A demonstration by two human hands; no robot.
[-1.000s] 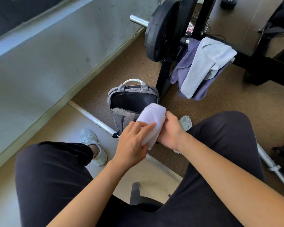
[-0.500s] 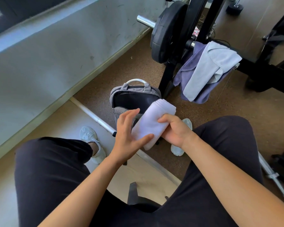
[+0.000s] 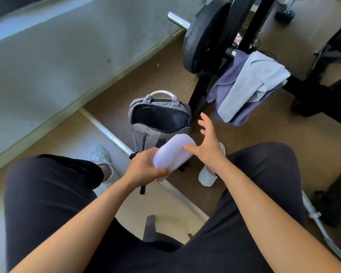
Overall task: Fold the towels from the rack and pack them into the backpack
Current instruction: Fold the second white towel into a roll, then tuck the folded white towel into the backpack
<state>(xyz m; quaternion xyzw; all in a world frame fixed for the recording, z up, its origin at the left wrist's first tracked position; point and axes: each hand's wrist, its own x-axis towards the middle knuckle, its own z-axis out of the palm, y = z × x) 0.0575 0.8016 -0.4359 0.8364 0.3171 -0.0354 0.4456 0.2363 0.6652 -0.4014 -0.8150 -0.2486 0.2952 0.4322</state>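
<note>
Left hand [image 3: 146,168] gripping a rolled towel [image 3: 174,152] over the open backpack [image 3: 144,137], right hand [image 3: 209,147] hovering open, thumb seemingly touching it, two towels [image 3: 251,84] hanging on the rack [image 3: 200,91].

The backpack [image 3: 146,134] mouth gapes open and unblocked. A black rack post [image 3: 200,91] stands just beside its right edge.
</note>
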